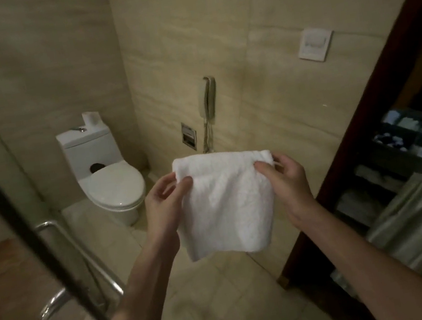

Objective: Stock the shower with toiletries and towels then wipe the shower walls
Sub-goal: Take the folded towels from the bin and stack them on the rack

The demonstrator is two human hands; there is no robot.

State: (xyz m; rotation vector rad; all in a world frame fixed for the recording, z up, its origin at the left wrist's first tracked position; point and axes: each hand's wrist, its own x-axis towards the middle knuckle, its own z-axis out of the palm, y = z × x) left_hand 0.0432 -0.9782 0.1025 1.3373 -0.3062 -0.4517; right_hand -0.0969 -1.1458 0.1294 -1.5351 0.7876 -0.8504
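A small white towel [228,204] hangs folded in front of me at chest height, above the tiled floor. My left hand [164,204] pinches its upper left corner between thumb and fingers. My right hand [285,178] pinches the upper right corner the same way. The cloth droops straight down between the two hands.
A glass shower door with a dark frame [14,209] and chrome handle [69,303] stands at the left. A white toilet [106,177] sits behind, with a paper roll [91,118] on its tank. A wall phone [208,99] hangs ahead. A housekeeping cart [415,167] with linens fills the doorway at right.
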